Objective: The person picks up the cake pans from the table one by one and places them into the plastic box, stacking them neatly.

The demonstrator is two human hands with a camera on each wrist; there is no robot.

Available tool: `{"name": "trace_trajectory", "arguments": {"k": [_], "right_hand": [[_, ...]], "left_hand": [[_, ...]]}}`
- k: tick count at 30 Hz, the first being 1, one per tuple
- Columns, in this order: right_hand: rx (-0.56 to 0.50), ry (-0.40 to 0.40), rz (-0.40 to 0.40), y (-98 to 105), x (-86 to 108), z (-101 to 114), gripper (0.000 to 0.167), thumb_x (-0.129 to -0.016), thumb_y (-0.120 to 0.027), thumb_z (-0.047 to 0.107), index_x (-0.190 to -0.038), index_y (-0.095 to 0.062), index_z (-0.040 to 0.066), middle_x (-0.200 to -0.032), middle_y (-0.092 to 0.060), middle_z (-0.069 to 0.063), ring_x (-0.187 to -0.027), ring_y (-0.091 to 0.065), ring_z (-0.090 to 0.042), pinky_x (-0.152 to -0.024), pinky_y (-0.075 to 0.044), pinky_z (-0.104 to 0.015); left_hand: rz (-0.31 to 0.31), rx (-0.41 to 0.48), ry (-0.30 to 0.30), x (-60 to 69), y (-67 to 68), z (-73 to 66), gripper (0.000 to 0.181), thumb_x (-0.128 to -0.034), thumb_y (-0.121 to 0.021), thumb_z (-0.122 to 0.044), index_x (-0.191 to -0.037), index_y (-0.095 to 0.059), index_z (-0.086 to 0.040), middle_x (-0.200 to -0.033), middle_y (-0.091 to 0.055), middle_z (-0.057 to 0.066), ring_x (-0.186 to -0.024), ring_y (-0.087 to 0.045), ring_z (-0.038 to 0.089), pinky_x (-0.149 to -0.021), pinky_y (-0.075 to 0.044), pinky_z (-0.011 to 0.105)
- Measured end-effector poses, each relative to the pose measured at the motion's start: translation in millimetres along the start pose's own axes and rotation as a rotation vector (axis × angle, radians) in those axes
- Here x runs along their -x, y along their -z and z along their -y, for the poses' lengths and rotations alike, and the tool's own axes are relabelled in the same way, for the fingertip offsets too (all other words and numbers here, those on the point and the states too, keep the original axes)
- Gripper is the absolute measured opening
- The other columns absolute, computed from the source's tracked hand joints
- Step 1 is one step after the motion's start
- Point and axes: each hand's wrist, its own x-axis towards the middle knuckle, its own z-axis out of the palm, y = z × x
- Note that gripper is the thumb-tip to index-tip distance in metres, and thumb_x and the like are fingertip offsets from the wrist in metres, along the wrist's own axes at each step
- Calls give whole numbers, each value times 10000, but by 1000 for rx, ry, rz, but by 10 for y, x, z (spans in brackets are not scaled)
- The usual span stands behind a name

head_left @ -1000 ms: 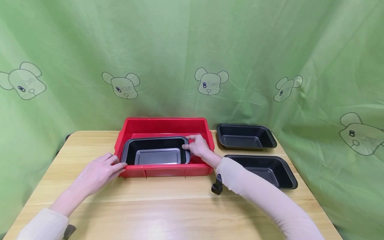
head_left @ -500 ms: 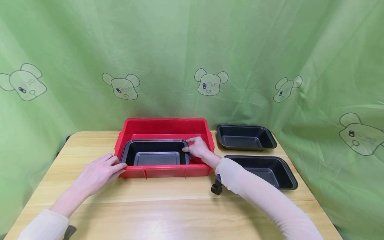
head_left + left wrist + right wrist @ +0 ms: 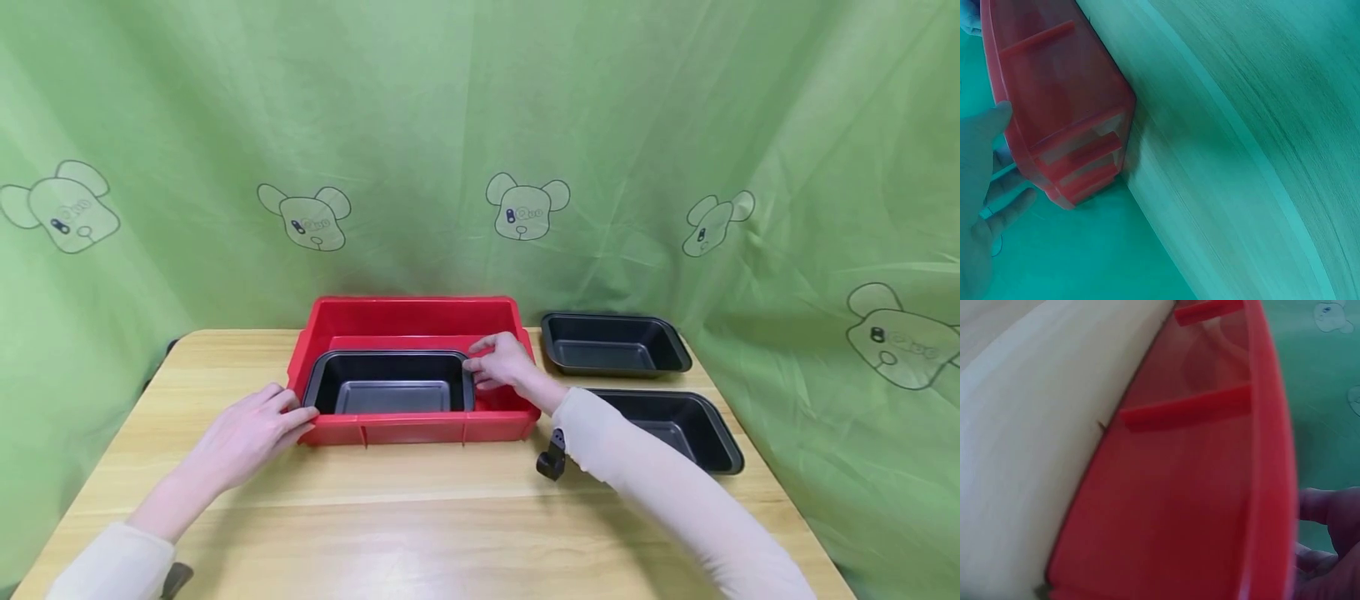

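A person's two hands at a red bin [image 3: 412, 430] on a wooden desk [image 3: 375, 533], seen from the head and from each wrist. The pan [image 3: 393, 397] lies inside the bin, upright and open side up, toward the left and along the front wall, whose rim hides its near edge; red floor shows behind it and to its right. The left hand [image 3: 251, 429] rests at the bin's front left corner, the thumb on the front rim and the fingers reaching past the corner; in the left wrist view these fingers are loose and apart. The right hand [image 3: 506, 364] is over the bin's interior at the right end of the pan, thumb and fingers apart; whether they touch the pan's rim cannot be told. In the right wrist view this hand lies partly beyond the blurred rim of the bin. On the desk to the right, apart from each other, are the far pan [image 3: 606, 354] and the near pan [image 3: 678, 417], both dark; the right sleeve [image 3: 660, 500] crosses in front of the latter and covers part of it. Behind the desk hangs a green curtain [image 3: 420, 100] bearing outlined animal heads [image 3: 528, 208].
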Motion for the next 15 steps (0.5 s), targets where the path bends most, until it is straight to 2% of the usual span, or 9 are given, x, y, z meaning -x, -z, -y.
{"name": "trace_trajectory", "arguments": {"k": [3, 6, 9, 15], "right_hand": [[-20, 18, 12, 111, 53, 46, 464, -973, -752, 133, -1392, -624, -20, -1154, -764, -271, -1001, -790, -390, -805, -662, -373], [-32, 41, 17, 236, 115, 90, 494, -983, -740, 158, -1424, -602, -18, -1240, -740, -283, -1090, -772, -411, -803, -663, -353], [-41, 61, 14, 373, 185, 125, 486, -989, -731, 177, -1426, -604, 6, -1306, -717, -272, -1085, -780, -381, -806, -663, -343], [-72, 75, 13, 672, 323, 137, 508, -987, -741, 241, -1441, -600, 59, -1335, -713, -242, -1069, -791, -331, -849, -658, -356]], "left_hand": [[16, 5, 16, -10, 7, -8, 408, -723, -972, -156, -1106, -832, -133, -880, -681, 43, -832, -562, 172, -662, -559, 283], [27, 5, 25, -15, 12, -12, 418, -715, -976, -157, -1107, -832, -134, -881, -682, 46, -831, -563, 168, -664, -567, 281], [25, 5, 21, -18, 12, -14, 413, -719, -974, -157, -1106, -832, -136, -881, -683, 46, -832, -564, 168, -664, -566, 281], [-6, 1, -4, -9, 12, -14, 407, -714, -976, -155, -1095, -834, -132, -864, -674, 42, -811, -546, 161, -642, -541, 267]]}}
